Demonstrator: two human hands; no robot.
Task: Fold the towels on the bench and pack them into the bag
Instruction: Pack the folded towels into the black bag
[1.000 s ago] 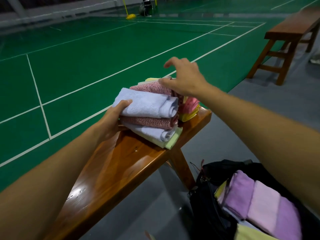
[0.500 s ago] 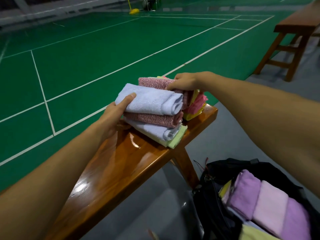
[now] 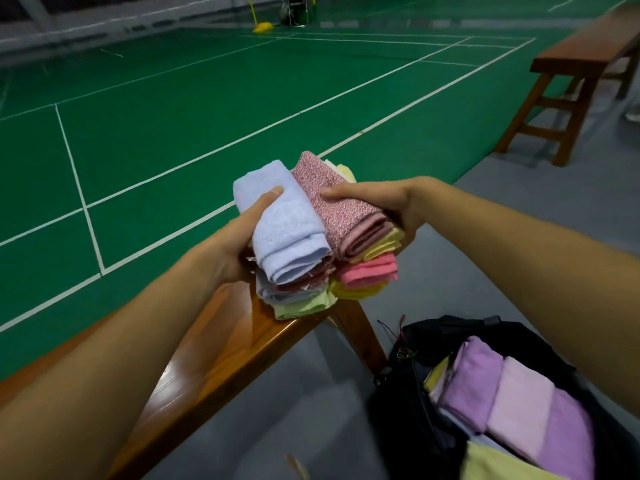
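Two stacks of folded towels are pressed side by side over the end of the wooden bench [image 3: 221, 348]. My left hand [image 3: 239, 237] grips the left stack, thumb on its top light blue towel [image 3: 287, 230]; a speckled pink, a pale blue and a light green towel [image 3: 304, 304] lie under it. My right hand [image 3: 377, 199] grips the right stack, thumb on the speckled pink towel [image 3: 346, 216], with yellow and coral towels [image 3: 370, 273] below. The open black bag [image 3: 408, 403] stands on the floor at lower right and holds folded purple and pink towels [image 3: 512, 403].
Green court floor with white lines lies beyond the bench. A second wooden bench [image 3: 575, 64] stands at the upper right on the grey floor. A yellow object [image 3: 263, 27] sits far back on the court.
My right hand has come down from above and closed on the right stack. Both stacks have been drawn together and pulled toward me, to the bench's near end.
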